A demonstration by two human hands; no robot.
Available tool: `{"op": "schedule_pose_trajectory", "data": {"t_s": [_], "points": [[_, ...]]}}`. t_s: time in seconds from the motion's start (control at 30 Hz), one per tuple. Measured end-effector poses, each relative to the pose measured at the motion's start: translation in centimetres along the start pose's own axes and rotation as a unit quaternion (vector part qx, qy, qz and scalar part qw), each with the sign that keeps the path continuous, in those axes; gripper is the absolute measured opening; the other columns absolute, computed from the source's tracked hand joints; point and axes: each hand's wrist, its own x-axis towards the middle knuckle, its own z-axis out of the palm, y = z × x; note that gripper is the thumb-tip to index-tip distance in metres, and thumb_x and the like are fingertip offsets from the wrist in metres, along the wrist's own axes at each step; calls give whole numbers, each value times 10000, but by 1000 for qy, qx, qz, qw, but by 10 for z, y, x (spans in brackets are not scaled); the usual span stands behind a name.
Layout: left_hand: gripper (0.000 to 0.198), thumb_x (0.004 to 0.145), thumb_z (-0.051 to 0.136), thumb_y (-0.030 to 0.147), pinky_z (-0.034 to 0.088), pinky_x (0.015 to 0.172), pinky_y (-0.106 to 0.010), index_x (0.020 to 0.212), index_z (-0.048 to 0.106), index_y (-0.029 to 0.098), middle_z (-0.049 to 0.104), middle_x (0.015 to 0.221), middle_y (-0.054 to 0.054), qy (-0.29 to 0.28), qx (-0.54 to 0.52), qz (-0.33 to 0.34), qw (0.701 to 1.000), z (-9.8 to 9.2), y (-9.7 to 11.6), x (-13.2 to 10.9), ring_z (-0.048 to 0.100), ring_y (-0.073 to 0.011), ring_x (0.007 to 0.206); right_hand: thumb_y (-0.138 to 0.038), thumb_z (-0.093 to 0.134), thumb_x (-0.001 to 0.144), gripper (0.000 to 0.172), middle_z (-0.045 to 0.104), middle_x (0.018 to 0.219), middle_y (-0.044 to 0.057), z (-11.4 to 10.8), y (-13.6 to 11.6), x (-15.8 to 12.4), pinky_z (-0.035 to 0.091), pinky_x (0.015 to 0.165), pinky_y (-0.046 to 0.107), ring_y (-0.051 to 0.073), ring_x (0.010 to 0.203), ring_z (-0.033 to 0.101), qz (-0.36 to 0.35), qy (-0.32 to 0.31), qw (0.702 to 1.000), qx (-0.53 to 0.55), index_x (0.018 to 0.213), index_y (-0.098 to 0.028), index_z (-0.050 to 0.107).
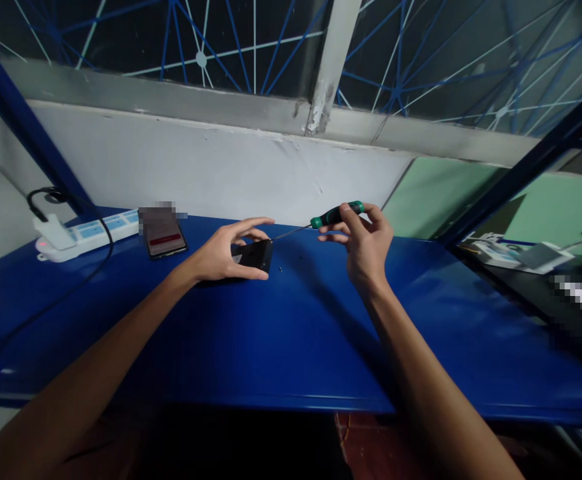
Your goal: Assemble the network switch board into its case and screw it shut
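Note:
A small black box-shaped device (257,257) rests on the blue table, with my left hand (225,252) closed around it, thumb along the near side and fingers over the far side. In my right hand (368,243) is a screwdriver (338,215) with a green and black handle, pinched near its back end. Its thin shaft slants down to the left, and the tip meets the upper corner of the device's right end face. Whether a screw sits under the tip is too small to tell. Tiny screw-like bits (281,269) lie on the table just right of the device.
On the left, a white power strip (93,237) holds a plugged-in adapter, and its black cable (85,273) curves to the front edge. A phone (167,233) lies beside it. Right are a white item (533,257) and a green board (441,193). The blue table (281,353) meets a wall behind.

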Motion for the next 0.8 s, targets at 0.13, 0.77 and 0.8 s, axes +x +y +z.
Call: {"op": "schedule_pose_trajectory", "data": {"t_s": [0.13, 0.77, 0.8], "points": [[906, 626, 831, 410, 428, 1020, -462, 1420, 440, 217, 633, 1226, -121, 2, 4, 3, 1000, 0, -2, 0, 589, -294, 1146, -418, 696, 783, 285, 618, 649, -20, -1, 3, 0, 600, 549, 342, 178, 568, 681, -5, -2, 1000, -11, 856, -227, 498], [925, 635, 830, 413, 424, 1017, -462, 1439, 413, 226, 629, 1225, -117, 2, 16, -4, 1000, 2, 0, 0, 583, -292, 1144, -496, 637, 799, 321, 624, 711, 8, 1, -3, -3, 588, 563, 338, 198, 636, 700, -9, -15, 998, -68, 869, -239, 458], [925, 637, 828, 416, 424, 1016, -462, 1440, 412, 224, 629, 1226, -118, 3, 19, -5, 1000, 2, 1, 0, 584, -291, 1142, -494, 638, 799, 321, 628, 717, 10, 1, -3, -3, 587, 558, 336, 202, 646, 704, -11, -18, 998, -67, 870, -240, 456]]}}
